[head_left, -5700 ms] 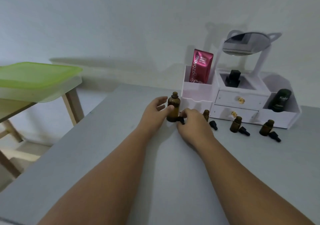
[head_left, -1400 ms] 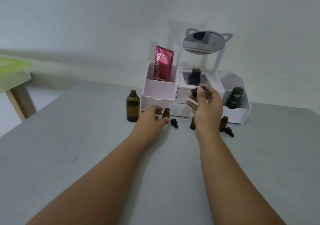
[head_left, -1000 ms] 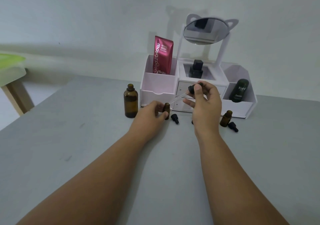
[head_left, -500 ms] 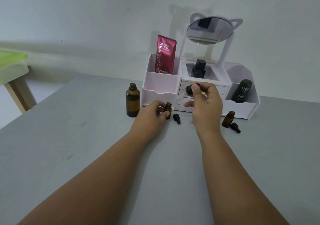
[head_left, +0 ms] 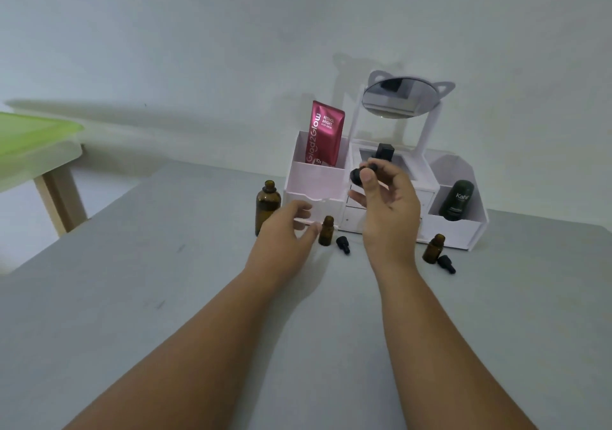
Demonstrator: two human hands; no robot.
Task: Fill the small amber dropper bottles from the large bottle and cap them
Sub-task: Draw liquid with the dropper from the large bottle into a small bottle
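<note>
Grey tabletop (head_left: 132,297) runs back to a white wall, with a white organizer (head_left: 318,181) carrying a round mirror (head_left: 399,98) at its far edge. The left hand (head_left: 284,234) hovers low in front of the organizer, fingers loosely spread and gripping nothing, thumb tip just beside an uncapped small amber bottle (head_left: 327,232); I cannot tell whether they touch. The right hand (head_left: 387,211) is raised above the tabletop, thumb and fingers pinching a black dropper cap (head_left: 361,174). The large amber bottle (head_left: 267,207) stands uncapped just left of the left hand. A loose cap (head_left: 342,244) lies beside the small amber bottle. Toward the right edge, a second small bottle (head_left: 433,249) stands upright with another cap (head_left: 446,263) lying beside it.
</note>
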